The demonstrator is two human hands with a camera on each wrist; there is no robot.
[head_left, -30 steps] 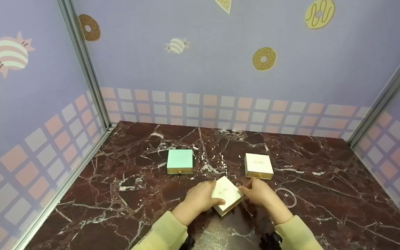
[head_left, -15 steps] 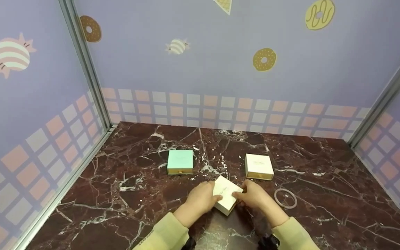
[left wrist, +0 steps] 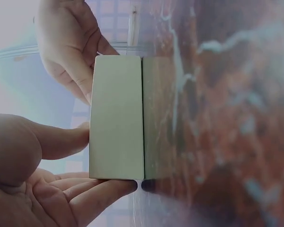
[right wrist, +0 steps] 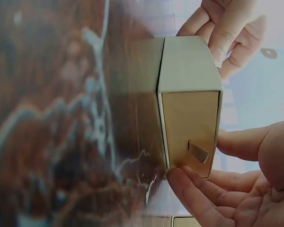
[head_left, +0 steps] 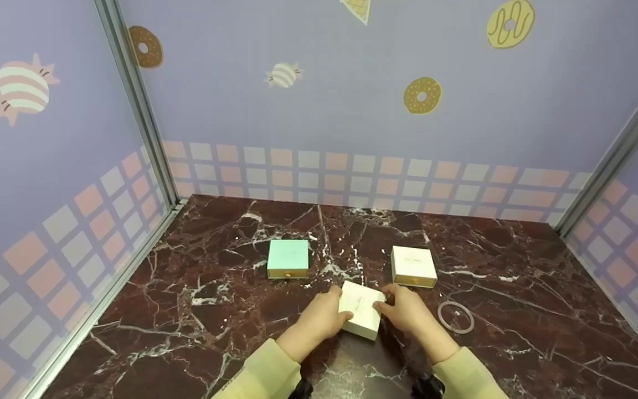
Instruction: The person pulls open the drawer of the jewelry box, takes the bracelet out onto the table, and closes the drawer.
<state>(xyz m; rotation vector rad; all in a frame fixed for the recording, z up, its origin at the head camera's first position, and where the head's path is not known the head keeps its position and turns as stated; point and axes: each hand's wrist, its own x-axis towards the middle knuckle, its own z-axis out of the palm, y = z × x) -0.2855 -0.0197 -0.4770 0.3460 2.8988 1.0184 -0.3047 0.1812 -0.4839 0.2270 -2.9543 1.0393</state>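
Note:
A cream drawer box point(head_left: 361, 306) with faint lettering on its lid rests on the marble table, turned at an angle. My left hand point(head_left: 320, 317) grips its left side, thumb on top and fingers along the side. On the other side my right hand point(head_left: 406, 310) holds it with the thumb over the top edge. The right wrist view shows the box's gold drawer front point(right wrist: 189, 127) with a small ribbon pull point(right wrist: 198, 152), drawer pushed in. Fingertips point(right wrist: 176, 177) of the right hand touch the lower end of that front. In the left wrist view a plain cream side point(left wrist: 117, 118) faces the camera.
A mint-green drawer box point(head_left: 288, 256) stands behind to the left. Another cream drawer box point(head_left: 413, 266) is behind to the right, close to the right hand. A pale ring point(head_left: 456, 317) lies right of the right hand. Patterned walls point(head_left: 352, 111) enclose the table point(head_left: 214, 332).
The held box has turned counterclockwise, its near corner swinging right and its gold front now facing right. My right thumb has come onto the box's top edge.

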